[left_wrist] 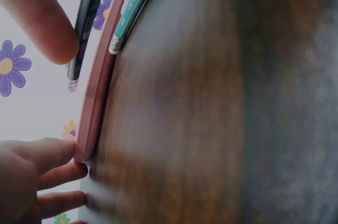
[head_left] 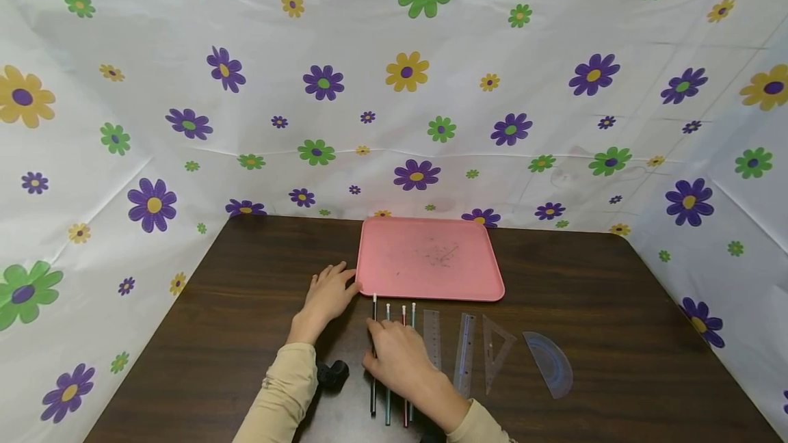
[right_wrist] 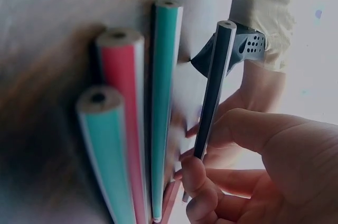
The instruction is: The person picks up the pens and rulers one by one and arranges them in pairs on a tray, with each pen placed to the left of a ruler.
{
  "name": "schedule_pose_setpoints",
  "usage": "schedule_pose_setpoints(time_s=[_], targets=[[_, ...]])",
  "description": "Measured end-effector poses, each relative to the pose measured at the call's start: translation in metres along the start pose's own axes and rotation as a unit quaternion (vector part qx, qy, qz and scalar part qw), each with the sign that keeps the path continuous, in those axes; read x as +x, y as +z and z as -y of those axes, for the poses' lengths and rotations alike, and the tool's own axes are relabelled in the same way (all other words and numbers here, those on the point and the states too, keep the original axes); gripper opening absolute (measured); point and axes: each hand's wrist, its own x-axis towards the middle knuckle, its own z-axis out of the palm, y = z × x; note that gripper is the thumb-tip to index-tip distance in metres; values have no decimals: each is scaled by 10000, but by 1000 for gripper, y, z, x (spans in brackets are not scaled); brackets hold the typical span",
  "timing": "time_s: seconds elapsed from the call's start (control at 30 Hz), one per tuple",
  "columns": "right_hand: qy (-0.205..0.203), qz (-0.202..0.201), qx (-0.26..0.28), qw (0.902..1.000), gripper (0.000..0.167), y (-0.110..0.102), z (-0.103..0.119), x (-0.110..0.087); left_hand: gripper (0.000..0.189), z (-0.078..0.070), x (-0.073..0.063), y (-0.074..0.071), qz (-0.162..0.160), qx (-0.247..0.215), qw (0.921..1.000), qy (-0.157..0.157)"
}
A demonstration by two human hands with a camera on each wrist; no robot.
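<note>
A black pencil (right_wrist: 214, 84) with a white eraser end is pinched between the thumb and fingers of my right hand (head_left: 400, 357), lifted off the table in the right wrist view. Beside it lie a green pencil (right_wrist: 165, 102), a red pencil (right_wrist: 124, 76) and another green pencil (right_wrist: 108, 155), roughly parallel on the table. My left hand (head_left: 328, 294) rests at the near left corner of a pink tray (head_left: 400, 279), its fingers extended and its thumb touching the rim. In the left wrist view the black pencil hangs above the tray's edge.
Right of the pencils lie a clear ruler (head_left: 433, 340), a second ruler (head_left: 464, 354), a set square (head_left: 495, 351) and a protractor (head_left: 550, 364). A flower-patterned sheet (head_left: 357, 33) hangs behind the dark wooden table (head_left: 615, 306). Dark marks show on the tray's surface.
</note>
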Motion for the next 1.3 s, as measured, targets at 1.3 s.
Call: schedule_pose_setpoints(time_s=[1.3], targets=[[374,-307,644,9968,55,-21,-25,34,45,0,0,2,-56,34,10000,-12]])
